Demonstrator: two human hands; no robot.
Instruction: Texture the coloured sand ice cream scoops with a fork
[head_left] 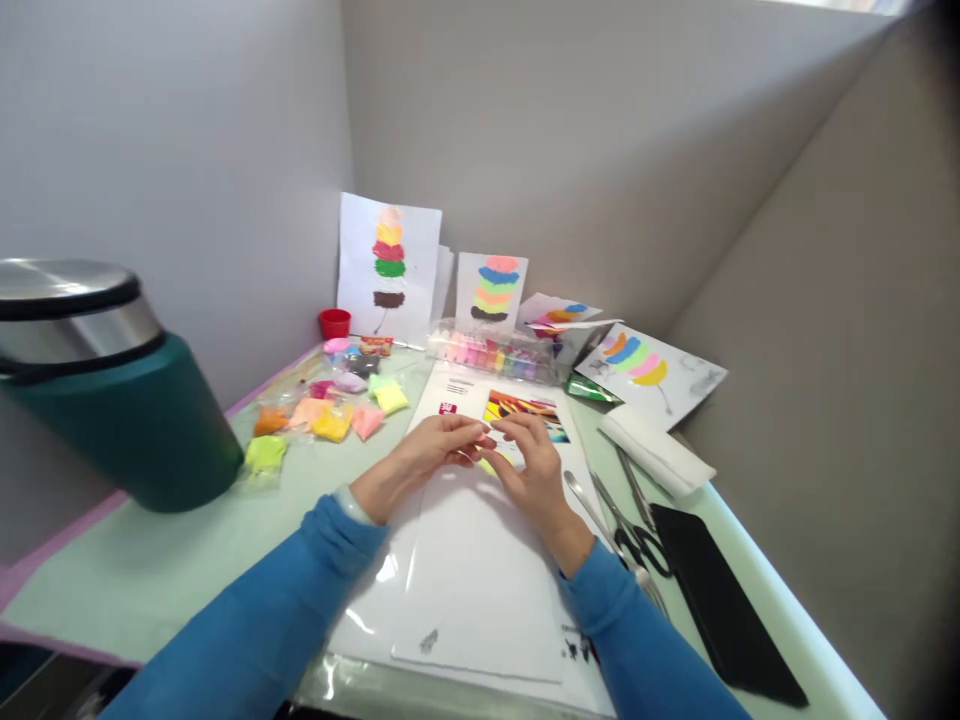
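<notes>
My left hand (427, 455) and my right hand (534, 470) meet over a white sheet of paper (472, 570) in a clear sleeve. Both pinch a small lump of yellow-green clay (489, 463) between their fingertips. The fingers of both hands are curled onto it. Just beyond the hands lies a printed sheet with a colourful picture (523, 408). Both sleeves are blue.
A teal bin with a steel lid (105, 390) stands at left. Several small bags of coloured clay (330, 415) lie left of the paper, a clear tray of clay pots (499, 355) behind. Scissors (637, 535), a metal tool, a black pad (720, 600) and folded tissue (656, 450) sit right. Clay pictures lean on the wall.
</notes>
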